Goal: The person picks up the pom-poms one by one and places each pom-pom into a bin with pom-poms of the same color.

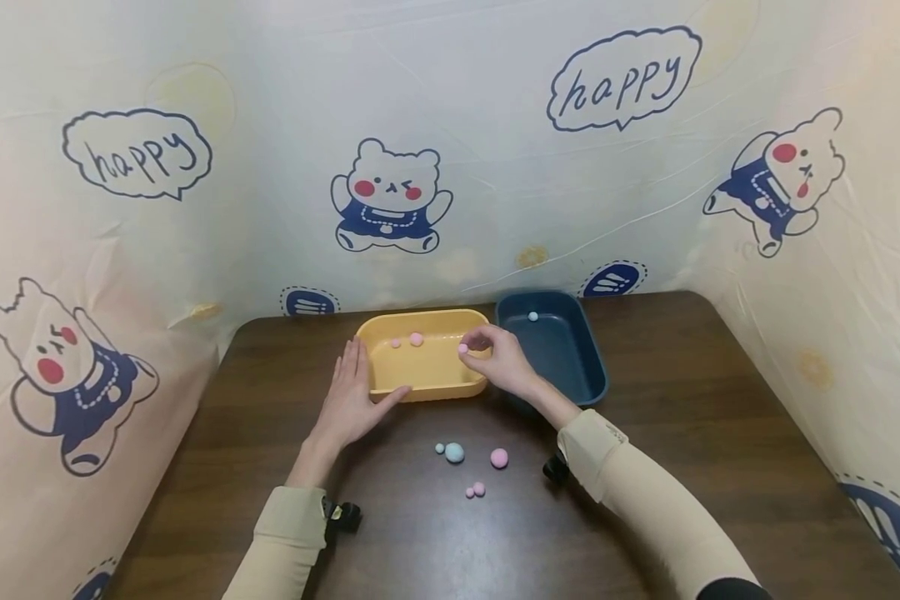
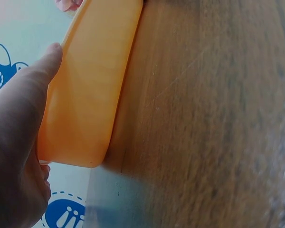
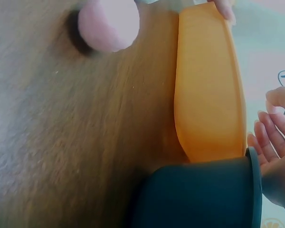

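Observation:
My left hand [image 1: 351, 408] rests against the yellow tray [image 1: 423, 371], straight fingers along its left side and thumb on the front rim. The thumb also lies along the rim in the left wrist view. Over the tray's right end, my right hand [image 1: 501, 360] pinches a small pink ball [image 1: 462, 348] between thumb and fingertips. Two more pink balls, one larger [image 1: 416, 339] and one smaller [image 1: 395, 342], lie inside the yellow tray. Just right of it stands a dark blue tray [image 1: 562, 354] with a small light blue ball [image 1: 532, 317] in it.
On the brown table [image 1: 397, 533], nearer than the trays, lie a light blue ball [image 1: 454, 452] beside a smaller one [image 1: 440, 448], a pink ball [image 1: 499, 458] and two little pink balls [image 1: 479, 489]. A printed cloth [image 1: 495, 200] hangs around the table's back and sides.

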Tool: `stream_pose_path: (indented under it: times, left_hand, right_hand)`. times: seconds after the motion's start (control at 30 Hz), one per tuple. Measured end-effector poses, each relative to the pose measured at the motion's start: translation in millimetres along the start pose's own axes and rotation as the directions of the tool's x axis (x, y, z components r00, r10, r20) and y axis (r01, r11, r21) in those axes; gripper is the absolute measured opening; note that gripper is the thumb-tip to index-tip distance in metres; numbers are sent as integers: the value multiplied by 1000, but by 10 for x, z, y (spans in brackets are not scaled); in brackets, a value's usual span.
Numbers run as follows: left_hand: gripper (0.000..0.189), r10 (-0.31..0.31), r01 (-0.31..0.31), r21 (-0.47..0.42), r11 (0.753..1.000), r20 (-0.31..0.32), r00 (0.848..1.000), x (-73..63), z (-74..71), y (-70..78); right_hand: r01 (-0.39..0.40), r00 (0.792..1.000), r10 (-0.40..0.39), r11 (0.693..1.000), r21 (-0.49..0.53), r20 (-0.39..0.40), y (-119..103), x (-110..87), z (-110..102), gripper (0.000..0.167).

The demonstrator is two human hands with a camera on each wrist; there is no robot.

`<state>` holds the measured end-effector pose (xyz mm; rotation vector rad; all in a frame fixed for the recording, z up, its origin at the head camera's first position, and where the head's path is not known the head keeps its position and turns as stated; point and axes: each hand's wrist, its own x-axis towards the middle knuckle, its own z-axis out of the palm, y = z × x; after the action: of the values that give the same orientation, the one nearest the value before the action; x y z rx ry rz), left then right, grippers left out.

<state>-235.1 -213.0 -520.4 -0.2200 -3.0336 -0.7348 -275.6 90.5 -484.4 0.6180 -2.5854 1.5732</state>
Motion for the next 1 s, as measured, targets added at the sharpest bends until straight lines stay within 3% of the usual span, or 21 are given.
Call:
stream_pose_path:
  times: [0.47, 1.0]
  left_hand:
    - [130, 2, -2, 6, 1000, -2, 1000, -13, 12, -24]
    - [130, 4, -4, 9, 1000, -1, 1000, 21, 10, -23]
  right_hand:
    - [-15, 999, 15, 1000, -4, 42, -63, 152, 149, 19]
    - [-37, 999, 38, 999, -31, 29, -180, 399, 346, 21]
